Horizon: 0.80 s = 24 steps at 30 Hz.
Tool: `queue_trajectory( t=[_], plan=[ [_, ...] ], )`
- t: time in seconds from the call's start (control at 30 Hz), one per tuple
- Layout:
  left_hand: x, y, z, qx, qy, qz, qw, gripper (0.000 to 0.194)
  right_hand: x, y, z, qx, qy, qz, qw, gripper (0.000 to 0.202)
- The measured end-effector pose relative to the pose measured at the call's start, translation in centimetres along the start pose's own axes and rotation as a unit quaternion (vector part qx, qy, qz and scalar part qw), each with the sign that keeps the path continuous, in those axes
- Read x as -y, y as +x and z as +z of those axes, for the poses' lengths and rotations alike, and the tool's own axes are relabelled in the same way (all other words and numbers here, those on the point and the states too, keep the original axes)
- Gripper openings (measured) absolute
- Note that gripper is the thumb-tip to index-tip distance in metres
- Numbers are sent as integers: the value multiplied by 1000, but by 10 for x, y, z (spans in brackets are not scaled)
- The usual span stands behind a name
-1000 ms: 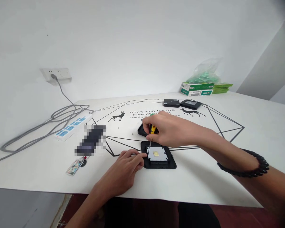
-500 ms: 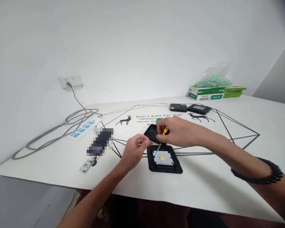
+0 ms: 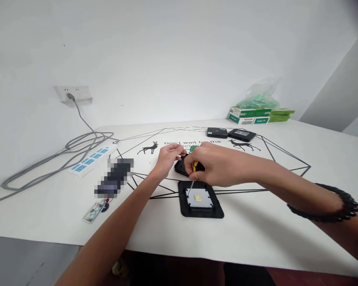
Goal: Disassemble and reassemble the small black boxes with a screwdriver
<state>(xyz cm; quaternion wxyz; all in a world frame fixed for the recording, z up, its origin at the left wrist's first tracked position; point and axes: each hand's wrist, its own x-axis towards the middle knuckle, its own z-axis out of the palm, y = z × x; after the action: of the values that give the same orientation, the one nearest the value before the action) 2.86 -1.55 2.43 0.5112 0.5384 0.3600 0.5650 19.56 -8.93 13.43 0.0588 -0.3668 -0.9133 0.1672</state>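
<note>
My right hand (image 3: 207, 165) is wrapped round the yellow and black handle of a screwdriver (image 3: 191, 188), whose shaft slants down to the left side of a metal plate. This plate (image 3: 205, 202), with a yellowish square pad, lies in a black square housing (image 3: 217, 212) on the table. Behind the housing is a black cover (image 3: 180, 168), partly hidden by my hands. My left hand (image 3: 168, 159) is above the cover's left edge, thumb and fingertips drawn together; what they hold, if anything, is too small to name. A green object (image 3: 193, 148) shows behind my right hand.
A power strip (image 3: 94, 159) and looped grey cable (image 3: 38, 165) lie at left, beside a blurred dark object (image 3: 115, 178) and a picture tag (image 3: 94, 211). Two black devices (image 3: 217, 132) (image 3: 242, 134) and green-white boxes (image 3: 250, 115) under a plastic bag (image 3: 261, 95) are at the back right.
My left hand has moved up and away from the housing, toward the cover's far edge. My right hand has come lower over the housing with the screwdriver more upright. The view has shifted slightly right.
</note>
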Motion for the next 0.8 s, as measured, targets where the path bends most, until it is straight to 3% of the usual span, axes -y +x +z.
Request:
queue_trajectory(
  t=[0.13,0.33,0.57,0.67,0.8],
  plan=[
    [11,0,-3,34,2,-49,998,19,2,3,3,-10,-15,35,999,16],
    [11,-4,-2,73,-57,-55,994,20,0,12,5,-27,-35,90,995,18],
    [13,-1,-7,31,-121,-118,985,21,-41,10,8,-33,92,218,971,28],
    [13,1,-7,26,-145,-116,982,16,-69,5,8,-137,127,201,962,39],
    [14,3,-6,-15,-184,-125,975,13,-94,5,15,-289,173,224,914,45]
  ],
)
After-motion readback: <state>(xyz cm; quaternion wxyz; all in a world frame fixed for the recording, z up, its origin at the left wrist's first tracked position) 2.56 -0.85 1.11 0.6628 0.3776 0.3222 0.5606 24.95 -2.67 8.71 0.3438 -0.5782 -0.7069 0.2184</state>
